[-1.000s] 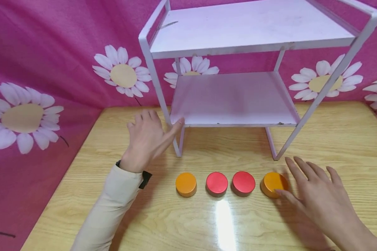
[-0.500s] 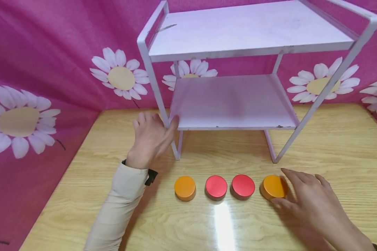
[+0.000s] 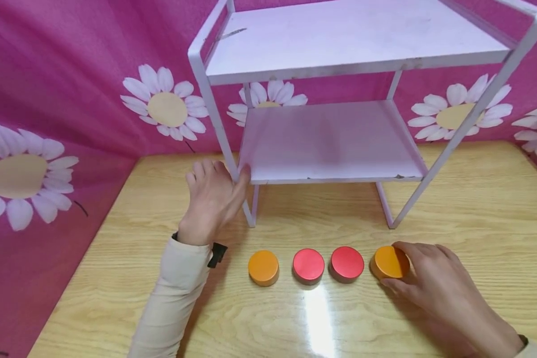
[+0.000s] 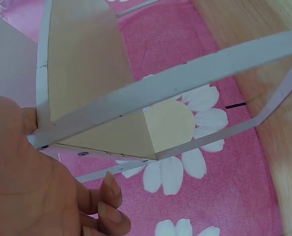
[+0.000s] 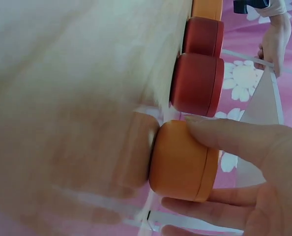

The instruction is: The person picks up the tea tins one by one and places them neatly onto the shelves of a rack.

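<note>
My right hand point(image 3: 447, 281) grips the rightmost orange round tin point(image 3: 388, 262), thumb on its near side and fingers round the far side. In the right wrist view, this orange tin point(image 5: 180, 162) shows a lid seam and stands on the tabletop. My left hand point(image 3: 212, 199) holds the left front post of a white two-tier shelf rack point(image 3: 335, 141), its thumb at the lower shelf's corner. From the left wrist, the fingers point(image 4: 109, 196) curl beside the rack's frame point(image 4: 151, 91). Two red tins point(image 3: 309, 266) and another orange tin point(image 3: 263, 268) stand left of the held tin.
The tins form a row on the wooden table point(image 3: 232, 318), in front of the rack's legs. A pink cloth point(image 3: 94, 99) with large white daisies hangs behind and to the left. Light glares off the tabletop below the red tins.
My right hand has moved left and closed its thumb and fingers round the right orange tin. The left hand has shifted slightly and its thumb has come in against the rack's post.
</note>
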`<state>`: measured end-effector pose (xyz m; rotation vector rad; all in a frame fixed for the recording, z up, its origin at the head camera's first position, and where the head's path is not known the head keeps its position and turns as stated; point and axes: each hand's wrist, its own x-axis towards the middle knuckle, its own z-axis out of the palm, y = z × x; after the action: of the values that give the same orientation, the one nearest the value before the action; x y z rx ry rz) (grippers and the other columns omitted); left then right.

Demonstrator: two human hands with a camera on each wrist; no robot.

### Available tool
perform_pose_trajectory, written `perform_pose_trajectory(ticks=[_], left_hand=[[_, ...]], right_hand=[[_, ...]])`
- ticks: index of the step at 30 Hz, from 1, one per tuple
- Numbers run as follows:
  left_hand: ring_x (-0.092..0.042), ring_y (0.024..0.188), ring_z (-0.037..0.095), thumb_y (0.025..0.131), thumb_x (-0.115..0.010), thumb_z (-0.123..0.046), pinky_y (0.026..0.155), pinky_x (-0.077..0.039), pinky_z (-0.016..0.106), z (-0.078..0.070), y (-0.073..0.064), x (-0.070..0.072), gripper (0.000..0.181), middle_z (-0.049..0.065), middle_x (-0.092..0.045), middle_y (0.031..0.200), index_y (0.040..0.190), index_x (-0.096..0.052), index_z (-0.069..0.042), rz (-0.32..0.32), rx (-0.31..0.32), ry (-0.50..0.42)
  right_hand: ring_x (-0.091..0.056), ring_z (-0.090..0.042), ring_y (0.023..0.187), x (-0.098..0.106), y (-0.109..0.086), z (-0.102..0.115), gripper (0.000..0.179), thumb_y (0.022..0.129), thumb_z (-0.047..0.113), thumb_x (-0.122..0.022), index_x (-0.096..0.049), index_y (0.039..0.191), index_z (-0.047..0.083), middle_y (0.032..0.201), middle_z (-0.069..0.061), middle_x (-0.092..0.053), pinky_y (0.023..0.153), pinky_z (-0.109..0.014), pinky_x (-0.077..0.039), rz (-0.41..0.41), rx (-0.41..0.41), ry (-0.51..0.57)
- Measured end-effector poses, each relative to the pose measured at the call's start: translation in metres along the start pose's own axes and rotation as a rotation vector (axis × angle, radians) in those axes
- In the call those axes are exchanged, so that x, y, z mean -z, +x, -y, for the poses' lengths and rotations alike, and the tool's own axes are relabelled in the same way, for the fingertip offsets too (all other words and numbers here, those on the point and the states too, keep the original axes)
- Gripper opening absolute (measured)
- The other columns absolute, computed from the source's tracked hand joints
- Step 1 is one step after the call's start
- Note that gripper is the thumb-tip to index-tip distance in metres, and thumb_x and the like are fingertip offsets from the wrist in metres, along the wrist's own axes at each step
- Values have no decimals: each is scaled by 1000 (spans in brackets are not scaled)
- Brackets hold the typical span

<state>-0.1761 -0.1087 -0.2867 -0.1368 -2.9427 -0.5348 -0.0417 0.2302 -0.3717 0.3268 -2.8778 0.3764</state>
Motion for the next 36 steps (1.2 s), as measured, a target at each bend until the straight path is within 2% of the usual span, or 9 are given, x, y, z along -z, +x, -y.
perform_pose_trajectory(ticks=[4,8,12,16,19,23,26,32,36], left_hand=[[-34,94,36,97,-29,-49,87,-23,49,0,-1,-1,55,19,-40,94,85,-45,2,7,-1,-2],[-34,95,36,97,-29,-49,86,-23,49,-2,-2,-2,55,19,-40,94,86,-45,2,-4,-10,10],[-33,95,36,97,-30,-49,86,-23,49,-3,-3,-2,54,19,-40,94,86,-45,2,-10,-8,15],[-34,95,36,97,-29,-48,86,-24,49,-3,-5,-3,54,19,-40,95,85,-46,2,-1,5,7],[-34,96,37,98,-29,-47,87,-24,50,-2,-7,-4,54,20,-42,96,86,-47,2,7,23,3],[-35,95,37,98,-29,-46,86,-25,50,-1,-7,-4,54,21,-42,96,88,-47,3,2,33,-2],[-34,93,36,98,-29,-46,85,-24,48,-1,-6,-2,53,19,-41,93,86,-47,2,-3,25,-15],[-33,92,35,98,-29,-46,84,-24,48,-3,-4,-1,52,17,-39,91,84,-46,1,-6,16,-24],[-33,93,36,98,-29,-45,85,-23,48,-3,-4,-1,51,17,-39,92,85,-46,1,-8,18,-19]], right_hand=[[-64,-36,83,2,5,2,57,62,34,-87,-65,101,-1,89,-14,-70,80,-56,-43,-9,17,6],[-56,-21,63,6,6,5,54,62,31,-87,-64,100,2,71,1,-62,62,-42,-46,-2,3,29],[-48,-16,60,11,7,7,59,63,29,-86,-64,110,1,73,-1,-62,51,-33,-39,35,-61,67],[-56,-23,69,15,7,8,67,63,30,-87,-62,118,0,97,-18,-69,54,-40,-45,50,-108,109],[-58,-26,71,19,9,10,69,62,29,-88,-62,119,-1,101,-21,-68,54,-42,-46,6,-93,114],[-58,-25,66,21,14,13,66,60,28,-88,-65,115,0,91,-16,-70,50,-39,-44,-104,-19,85],[-61,-28,65,21,16,14,63,58,27,-87,-67,111,-1,86,-15,-70,51,-43,-47,-166,30,67],[-64,-37,74,22,17,16,63,56,25,-87,-68,109,-3,89,-19,-70,61,-52,-50,-223,64,86],[-65,-38,75,22,19,19,62,55,24,-88,-68,108,-2,89,-19,-70,62,-54,-50,-255,78,104]])
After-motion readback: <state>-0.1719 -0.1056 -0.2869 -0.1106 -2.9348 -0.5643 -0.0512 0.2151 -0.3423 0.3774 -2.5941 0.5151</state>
